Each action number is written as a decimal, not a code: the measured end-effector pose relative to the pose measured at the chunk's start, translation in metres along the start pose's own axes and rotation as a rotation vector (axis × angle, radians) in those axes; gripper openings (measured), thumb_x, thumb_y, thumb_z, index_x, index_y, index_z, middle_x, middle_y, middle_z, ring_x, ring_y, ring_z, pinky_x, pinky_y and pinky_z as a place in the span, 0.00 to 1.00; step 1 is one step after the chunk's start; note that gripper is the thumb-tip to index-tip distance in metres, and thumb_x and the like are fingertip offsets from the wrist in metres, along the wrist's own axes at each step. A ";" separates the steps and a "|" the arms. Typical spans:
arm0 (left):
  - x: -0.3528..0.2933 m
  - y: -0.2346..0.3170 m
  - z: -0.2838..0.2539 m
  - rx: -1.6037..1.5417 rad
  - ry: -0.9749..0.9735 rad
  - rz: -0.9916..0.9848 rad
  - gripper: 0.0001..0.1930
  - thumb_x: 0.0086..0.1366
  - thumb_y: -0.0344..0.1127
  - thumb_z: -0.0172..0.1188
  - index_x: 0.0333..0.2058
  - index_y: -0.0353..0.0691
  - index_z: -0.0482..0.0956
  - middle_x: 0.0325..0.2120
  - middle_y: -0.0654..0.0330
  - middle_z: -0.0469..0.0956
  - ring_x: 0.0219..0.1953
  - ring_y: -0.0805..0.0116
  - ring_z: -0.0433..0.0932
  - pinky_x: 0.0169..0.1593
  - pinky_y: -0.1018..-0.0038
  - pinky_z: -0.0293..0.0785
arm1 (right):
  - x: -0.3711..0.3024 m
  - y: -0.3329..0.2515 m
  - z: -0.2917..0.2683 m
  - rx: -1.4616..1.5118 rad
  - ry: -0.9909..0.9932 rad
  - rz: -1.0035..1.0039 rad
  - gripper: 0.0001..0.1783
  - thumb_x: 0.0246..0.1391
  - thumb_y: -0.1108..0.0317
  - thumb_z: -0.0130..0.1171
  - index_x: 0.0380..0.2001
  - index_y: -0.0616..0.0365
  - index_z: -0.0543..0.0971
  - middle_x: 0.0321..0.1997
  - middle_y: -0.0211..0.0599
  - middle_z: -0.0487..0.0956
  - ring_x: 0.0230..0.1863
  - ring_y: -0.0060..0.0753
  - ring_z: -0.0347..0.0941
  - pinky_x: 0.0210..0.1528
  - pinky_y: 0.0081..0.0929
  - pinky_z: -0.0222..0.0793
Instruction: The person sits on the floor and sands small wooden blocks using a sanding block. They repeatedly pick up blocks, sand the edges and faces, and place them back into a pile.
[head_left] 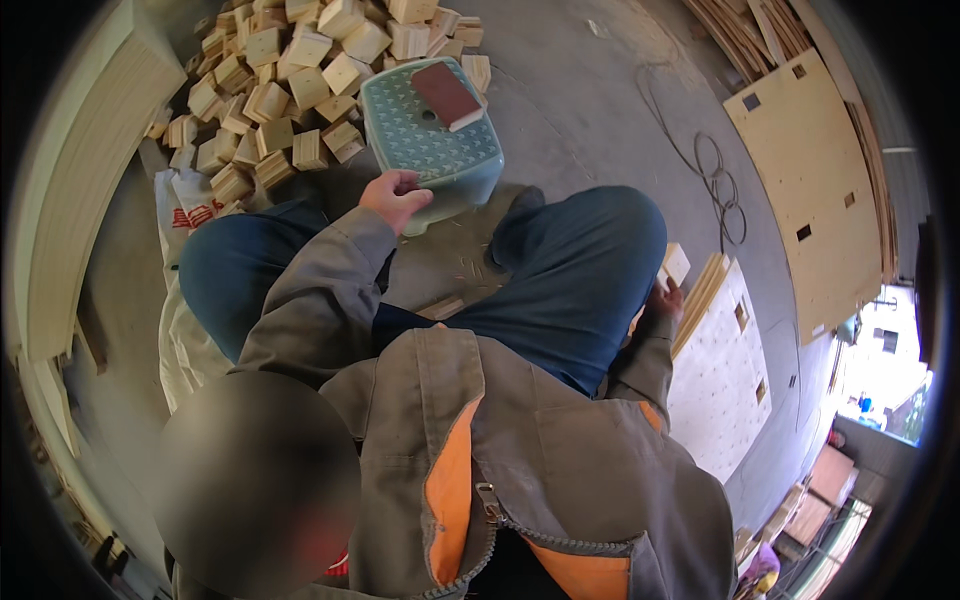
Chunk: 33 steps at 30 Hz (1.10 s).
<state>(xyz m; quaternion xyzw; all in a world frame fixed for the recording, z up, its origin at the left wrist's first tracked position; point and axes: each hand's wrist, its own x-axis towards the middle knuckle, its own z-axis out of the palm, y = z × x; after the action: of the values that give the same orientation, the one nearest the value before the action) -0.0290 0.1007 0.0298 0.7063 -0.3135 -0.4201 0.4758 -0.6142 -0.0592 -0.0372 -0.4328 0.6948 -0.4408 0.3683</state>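
A pale green plastic step stool (410, 130) stands on the floor in front of me, with a dark red-brown block (446, 95) on its top. At the stool's near edge is my left hand (393, 200), thumb and forefinger apart and nothing visible between them. Down beside my right knee, my right hand (668, 299) has its fingers curled against a pale wooden block (676, 262). My leg and sleeve partly cover that hand and the block's lower part.
A heap of wooden blocks (308, 88) lies beyond the stool to the left, near a white sack (182, 205). Plywood panels (722, 375) with square holes lie at right. A cable (712, 180) loops across the floor. Stacked boards (80, 190) line the left side.
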 end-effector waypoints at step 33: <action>0.007 -0.010 0.011 0.003 -0.054 -0.050 0.29 0.64 0.35 0.76 0.60 0.28 0.77 0.46 0.50 0.85 0.48 0.62 0.86 0.53 0.66 0.83 | -0.169 -0.246 0.294 -0.625 -1.125 -0.620 0.35 0.55 0.59 0.73 0.64 0.62 0.77 0.56 0.51 0.84 0.55 0.52 0.82 0.60 0.44 0.77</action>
<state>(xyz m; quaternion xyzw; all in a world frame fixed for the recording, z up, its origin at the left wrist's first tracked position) -0.0353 0.0935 0.0165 0.7030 -0.3094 -0.4503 0.4553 -0.2236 -0.0473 0.1141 -0.8574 0.3383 -0.0151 0.3875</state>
